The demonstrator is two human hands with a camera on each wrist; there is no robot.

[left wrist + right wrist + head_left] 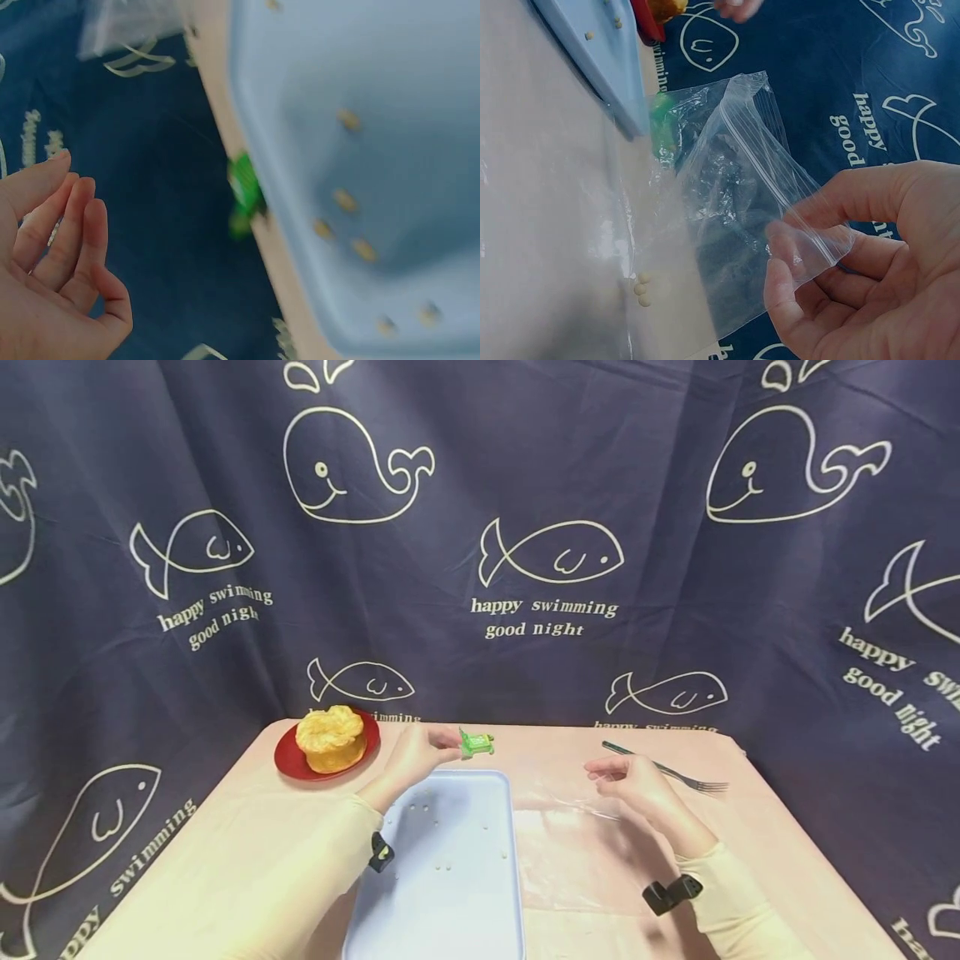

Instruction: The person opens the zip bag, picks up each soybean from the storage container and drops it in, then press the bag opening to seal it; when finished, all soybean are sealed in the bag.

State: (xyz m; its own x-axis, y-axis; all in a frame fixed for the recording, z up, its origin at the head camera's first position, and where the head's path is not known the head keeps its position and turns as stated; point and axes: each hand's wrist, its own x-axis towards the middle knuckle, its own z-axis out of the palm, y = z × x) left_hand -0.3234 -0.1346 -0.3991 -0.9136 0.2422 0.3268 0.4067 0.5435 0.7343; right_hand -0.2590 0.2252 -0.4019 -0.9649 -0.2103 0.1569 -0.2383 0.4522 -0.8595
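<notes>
My right hand (633,781) pinches the rim of a clear zip bag (727,172) between thumb and fingers, lifting its mouth. Several small pale beads (641,291) show near the bag's lower part. My left hand (420,756) hovers over the far end of a light blue tray (442,910), its fingers loosely bent and nothing held in the left wrist view. Just past its fingertips is a small green wrapped packet (477,743), which the left wrist view shows, blurred, by the tray's far rim. Several small beads (345,199) lie scattered in the tray.
A red plate (288,760) with a yellow bread or cake (330,742) stands at the back left. To the right, behind my right hand, lies a dark-handled fork (697,783). A dark patterned curtain (540,677) hangs behind the pink table.
</notes>
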